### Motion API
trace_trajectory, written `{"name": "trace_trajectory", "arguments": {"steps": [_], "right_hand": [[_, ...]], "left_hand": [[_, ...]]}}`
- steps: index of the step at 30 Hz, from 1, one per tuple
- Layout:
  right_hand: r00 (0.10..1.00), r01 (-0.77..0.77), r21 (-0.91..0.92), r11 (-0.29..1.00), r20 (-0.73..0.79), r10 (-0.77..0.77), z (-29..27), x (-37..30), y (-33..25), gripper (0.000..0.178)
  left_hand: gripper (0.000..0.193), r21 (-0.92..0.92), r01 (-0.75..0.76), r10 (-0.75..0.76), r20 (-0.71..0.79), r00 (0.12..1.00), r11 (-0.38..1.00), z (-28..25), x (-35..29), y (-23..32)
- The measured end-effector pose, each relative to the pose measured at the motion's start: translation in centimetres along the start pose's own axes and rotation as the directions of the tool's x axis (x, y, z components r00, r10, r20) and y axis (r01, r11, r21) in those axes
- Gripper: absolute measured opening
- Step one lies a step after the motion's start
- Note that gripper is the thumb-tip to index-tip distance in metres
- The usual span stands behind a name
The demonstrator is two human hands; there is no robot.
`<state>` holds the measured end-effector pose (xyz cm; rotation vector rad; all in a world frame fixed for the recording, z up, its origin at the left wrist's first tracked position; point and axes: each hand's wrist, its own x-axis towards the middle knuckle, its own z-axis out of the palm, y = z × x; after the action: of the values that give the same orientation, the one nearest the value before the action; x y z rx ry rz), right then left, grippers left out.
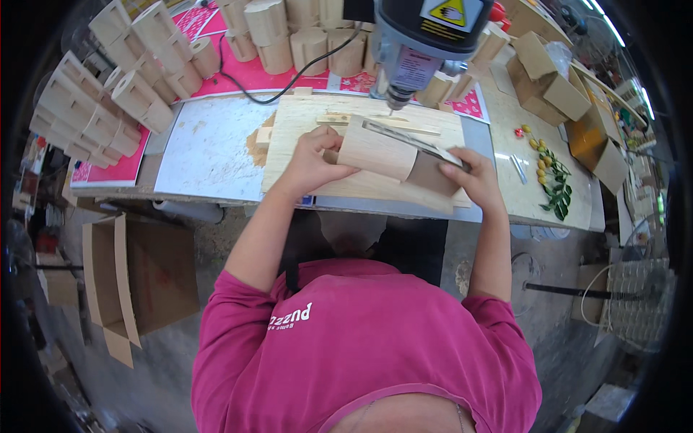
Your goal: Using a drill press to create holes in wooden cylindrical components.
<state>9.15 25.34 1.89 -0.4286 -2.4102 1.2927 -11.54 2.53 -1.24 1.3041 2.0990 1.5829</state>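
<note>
A pale wooden block (377,150) with a rounded side lies tilted between my hands, above a light wooden board (303,119). My left hand (312,160) is closed on its left end, thumb toward me. My right hand (474,179) grips a flat grey-brown plate (435,177) at the block's right end. Along the block's upper side runs a long narrow metallic piece (404,134), reaching toward my right fingers; whether it is fixed to the plate I cannot tell. Just beyond the block, the drill press (419,50) points its chuck and thin bit (393,105) downward.
Stacked wooden blocks (90,119) fill the left and back of the bench. A black cable (289,85) curves across the back. At right lie small fruits with leaves (552,180) and open cardboard boxes (548,83). Another open carton (155,274) stands on the floor at left.
</note>
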Motion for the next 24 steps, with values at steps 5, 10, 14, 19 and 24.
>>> {"name": "trace_trajectory", "arguments": {"steps": [5, 10, 14, 19, 24], "right_hand": [[0.949, -0.316, 0.317, 0.894, 0.120, 0.292, 0.5, -4.1, -0.5, 0.023], [0.873, -0.462, 0.306, 0.832, 0.320, 0.368, 2.6, -4.3, -0.7, 0.025], [0.852, -0.488, 0.195, 0.850, 0.319, 0.416, 4.1, -3.1, -0.5, 0.023], [0.885, -0.422, 0.227, 0.878, 0.314, 0.344, 4.2, -1.7, -2.4, 0.021], [0.915, -0.363, 0.326, 0.873, 0.300, 0.269, 3.9, -0.4, 0.1, 0.020]], "left_hand": [[0.020, -0.473, 0.266, -0.291, 0.021, 0.957, 0.840, -9.1, -4.1, 0.9], [0.032, -0.788, 0.282, -0.637, -0.173, 0.751, 0.547, -13.8, -7.6, -0.4], [0.038, -0.960, 0.229, -0.547, 0.104, 0.831, 0.164, -15.0, -9.8, -2.9], [0.045, -0.999, 0.032, -0.624, 0.004, 0.781, 0.034, -13.7, -10.3, -2.3], [0.044, -0.994, -0.034, -0.633, -0.091, 0.769, 0.103, -15.7, -10.0, -2.4]]}}
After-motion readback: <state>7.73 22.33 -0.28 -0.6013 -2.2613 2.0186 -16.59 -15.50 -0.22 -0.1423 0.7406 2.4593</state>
